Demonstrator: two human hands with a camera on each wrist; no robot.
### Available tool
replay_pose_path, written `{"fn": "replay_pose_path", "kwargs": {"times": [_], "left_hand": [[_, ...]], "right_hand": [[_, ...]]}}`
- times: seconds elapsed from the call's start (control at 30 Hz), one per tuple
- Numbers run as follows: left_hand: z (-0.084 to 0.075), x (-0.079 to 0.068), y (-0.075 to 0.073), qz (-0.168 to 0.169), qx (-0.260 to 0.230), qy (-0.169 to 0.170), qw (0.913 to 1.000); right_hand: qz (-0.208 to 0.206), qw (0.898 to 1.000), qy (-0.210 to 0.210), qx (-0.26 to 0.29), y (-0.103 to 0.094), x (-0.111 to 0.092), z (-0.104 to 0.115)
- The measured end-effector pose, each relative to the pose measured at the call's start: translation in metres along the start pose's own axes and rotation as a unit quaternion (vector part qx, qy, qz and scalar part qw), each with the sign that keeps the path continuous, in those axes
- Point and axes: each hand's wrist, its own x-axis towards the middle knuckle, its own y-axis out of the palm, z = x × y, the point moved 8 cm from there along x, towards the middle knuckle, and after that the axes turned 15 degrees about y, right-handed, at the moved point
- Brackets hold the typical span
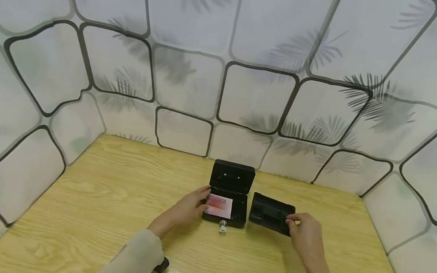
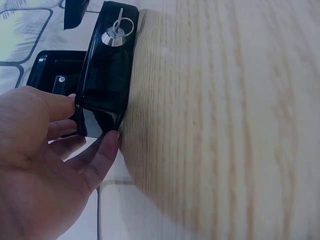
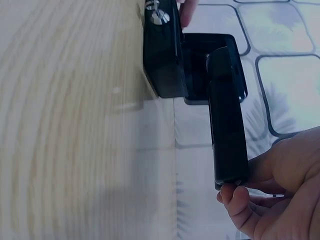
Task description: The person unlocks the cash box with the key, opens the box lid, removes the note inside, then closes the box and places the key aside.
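A small black cash box (image 1: 237,223) stands on the table with its lid (image 1: 232,177) raised. In it lies a pink-red banknote (image 1: 219,206), toward the left side. A key (image 2: 120,19) on a ring sits in the lock on the front wall. My left hand (image 1: 188,207) holds the box's left side, fingers and thumb at the wall and lower edge in the left wrist view (image 2: 47,160). My right hand (image 1: 307,232) pinches the right end of a black coin tray (image 1: 271,213), held above the table just right of the box, slightly tilted.
The light wood table (image 1: 108,214) meets a patterned curtain (image 1: 192,83) at its back and sides. Black wrist straps (image 1: 162,265) show at both sleeves. The raised lid stands behind the box.
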Motion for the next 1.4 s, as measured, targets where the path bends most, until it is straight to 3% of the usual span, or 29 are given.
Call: {"fn": "replay_pose_path", "kwargs": {"times": [0.23, 0.47, 0.8, 1.2, 1.4], "left_hand": [[0.0, 0.0, 0.001, 0.01, 0.006, -0.008, 0.9999], [-0.002, 0.0, 0.0, 0.009, 0.008, -0.008, 0.9999], [-0.005, 0.0, -0.001, 0.0, 0.007, -0.004, 1.0], [-0.003, -0.001, 0.002, 0.004, -0.003, -0.025, 0.9997], [-0.004, -0.001, 0.002, 0.004, 0.001, -0.028, 0.9996]], "right_hand": [[-0.017, 0.999, -0.024, -0.012, -0.014, 0.01, -0.006], [-0.043, 0.997, -0.057, -0.029, -0.028, 0.036, -0.014], [-0.035, 0.997, -0.04, -0.049, -0.034, 0.077, -0.049], [-0.025, 0.998, -0.019, -0.059, -0.031, 0.11, -0.079], [-0.013, 0.997, -0.011, -0.076, -0.025, 0.12, -0.084]]}}
